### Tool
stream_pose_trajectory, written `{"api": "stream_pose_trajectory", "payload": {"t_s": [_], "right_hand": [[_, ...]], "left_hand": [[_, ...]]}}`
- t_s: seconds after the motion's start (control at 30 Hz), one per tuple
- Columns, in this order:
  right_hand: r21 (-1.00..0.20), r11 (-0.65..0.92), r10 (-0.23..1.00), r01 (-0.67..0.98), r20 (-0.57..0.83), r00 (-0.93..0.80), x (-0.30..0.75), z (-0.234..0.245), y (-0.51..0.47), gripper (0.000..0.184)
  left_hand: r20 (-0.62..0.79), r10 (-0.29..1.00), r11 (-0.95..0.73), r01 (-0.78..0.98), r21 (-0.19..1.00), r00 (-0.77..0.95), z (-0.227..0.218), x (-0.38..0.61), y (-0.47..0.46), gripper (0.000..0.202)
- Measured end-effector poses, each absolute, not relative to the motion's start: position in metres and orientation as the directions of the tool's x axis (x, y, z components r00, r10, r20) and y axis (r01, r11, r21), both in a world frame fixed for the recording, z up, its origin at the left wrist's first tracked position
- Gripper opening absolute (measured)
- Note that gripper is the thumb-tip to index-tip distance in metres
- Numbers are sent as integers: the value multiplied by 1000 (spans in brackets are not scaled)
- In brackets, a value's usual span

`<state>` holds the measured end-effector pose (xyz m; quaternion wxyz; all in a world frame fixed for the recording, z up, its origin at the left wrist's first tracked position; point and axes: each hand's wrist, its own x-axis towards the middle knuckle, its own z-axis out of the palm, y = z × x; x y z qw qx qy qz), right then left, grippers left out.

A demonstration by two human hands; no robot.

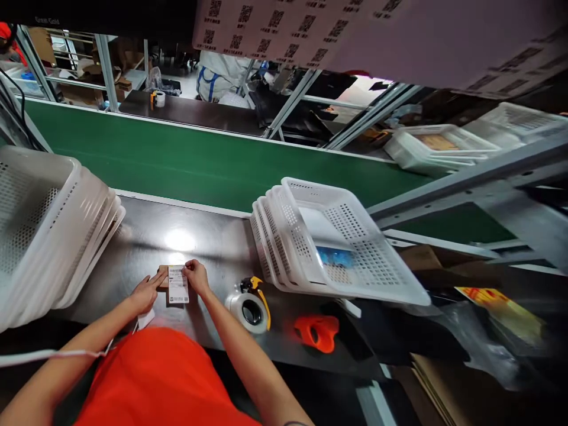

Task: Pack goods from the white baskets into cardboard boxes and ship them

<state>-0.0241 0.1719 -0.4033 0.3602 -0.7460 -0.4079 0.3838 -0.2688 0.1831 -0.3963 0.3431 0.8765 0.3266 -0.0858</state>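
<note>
On the metal worktop in front of me lies a small brown cardboard box (pixel 164 277). A white printed shipping label (pixel 178 285) covers its right part and hangs past its lower edge. My left hand (pixel 147 293) rests against the box's left side, its fingers stretched out onto the cardboard. At the label's upper right edge, my right hand (pixel 196 276) pinches the paper between thumb and fingers. A tape dispenser (pixel 255 310) with a white roll and yellow-black handle stands right of my right forearm. Beyond it is an orange plastic object (pixel 317 332) with a hole.
Stacked white perforated baskets stand left (pixel 84 231) and right (pixel 288 236); a blue picture packet lies in the right one. Behind runs a green conveyor belt (pixel 177 165). A white cable (pixel 48 357) crosses my left forearm. A sheet of printed codes (pixel 284 29) hangs overhead.
</note>
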Motion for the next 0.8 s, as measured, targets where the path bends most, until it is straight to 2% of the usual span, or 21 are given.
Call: {"api": "stream_pose_trajectory", "payload": {"t_s": [0.13,0.23,0.3,0.37,0.43,0.5,0.53,0.63,0.8], "right_hand": [[-770,-353,926,531,-206,317,-30,-406,166,20],[-689,-275,958,671,-133,256,-46,-409,157,44],[-629,-198,978,751,-80,191,-57,-412,149,53],[-555,-58,998,830,-45,39,-60,-417,142,50],[-435,155,980,887,-43,-192,-55,-422,135,50],[-293,310,935,905,-77,-345,-44,-427,130,62],[-231,339,925,912,-95,-368,-38,-428,129,66],[-155,310,936,938,-124,-330,-29,-430,132,65],[-189,264,947,946,-134,-292,-37,-431,154,64]], "left_hand": [[-396,474,-624,617,479,787,-400,-269,183,49],[-418,448,-664,607,437,791,-401,-270,184,55],[-424,436,-681,599,421,794,-402,-270,184,54],[-432,427,-690,595,412,794,-402,-272,185,53],[-421,433,-683,595,423,797,-403,-274,186,53],[-397,437,-675,585,449,808,-404,-277,187,55],[-384,432,-675,575,463,816,-404,-279,188,56],[-352,411,-680,540,497,841,-405,-281,189,54],[-311,429,-679,530,508,848,-409,-282,191,47]]}}
